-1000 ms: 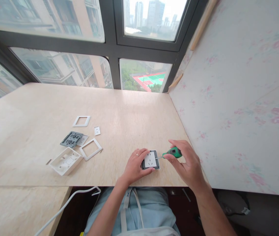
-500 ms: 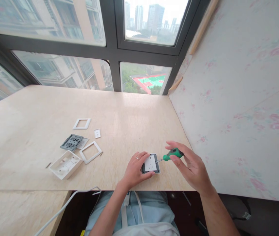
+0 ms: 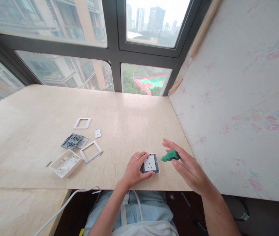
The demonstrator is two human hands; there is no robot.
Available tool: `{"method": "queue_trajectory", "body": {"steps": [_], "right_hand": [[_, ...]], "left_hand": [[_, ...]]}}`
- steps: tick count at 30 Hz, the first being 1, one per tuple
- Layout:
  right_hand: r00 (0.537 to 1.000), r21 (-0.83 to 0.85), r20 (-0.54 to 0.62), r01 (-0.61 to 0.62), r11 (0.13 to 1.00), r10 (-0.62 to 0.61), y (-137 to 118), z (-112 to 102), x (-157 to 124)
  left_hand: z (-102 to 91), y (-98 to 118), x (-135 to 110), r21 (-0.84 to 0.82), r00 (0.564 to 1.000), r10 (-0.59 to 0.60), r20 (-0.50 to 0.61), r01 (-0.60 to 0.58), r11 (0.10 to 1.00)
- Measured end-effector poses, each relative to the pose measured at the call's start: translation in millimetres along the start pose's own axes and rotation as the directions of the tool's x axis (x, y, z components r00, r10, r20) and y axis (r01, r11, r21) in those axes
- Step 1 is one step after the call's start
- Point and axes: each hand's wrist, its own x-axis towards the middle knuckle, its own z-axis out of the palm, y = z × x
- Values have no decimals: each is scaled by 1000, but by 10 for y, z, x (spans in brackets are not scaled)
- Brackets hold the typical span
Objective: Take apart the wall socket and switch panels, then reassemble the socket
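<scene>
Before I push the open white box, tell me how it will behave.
The box is probably light, being hollow with thin-looking walls. It sits low and wide, so it should slide rather than tip. Its straight sides look like hard plastic, likely stiff.

The left hand curved, thumb near, fingers far; the right hand arched, fingers extended; both forearms slanted from the near side.

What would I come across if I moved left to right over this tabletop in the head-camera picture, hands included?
A small thin piece → an open white box → a small white insert → the left hand → a white-faced socket → a green-handled screwdriver → the right hand.
</scene>
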Motion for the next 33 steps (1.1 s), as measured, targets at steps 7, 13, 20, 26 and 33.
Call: {"method": "queue_trajectory", "body": {"steps": [7, 13, 20, 26, 33], "right_hand": [[963, -293, -153, 170, 941, -222, 40, 71, 139], [998, -61, -62, 19, 998, -23, 2, 69, 82], [990, -71, -134, 35, 997, -44, 4, 85, 109], [970, -266, -211, 64, 962, -123, 2, 125, 171], [997, 81, -10, -82, 993, 83, -18, 46, 51]], "left_hand": [[7, -2, -3, 7, 1000, 8, -6, -8, 1000], [17, -18, -8, 7, 1000, 11, -8, -11, 1000], [11, -17, -7, 6, 1000, 13, -2, -13, 1000], [5, -12, -8, 16, 1000, 8, 3, -8, 1000], [2, 7, -1, 11, 1000, 22, -8, -22, 1000]]}}
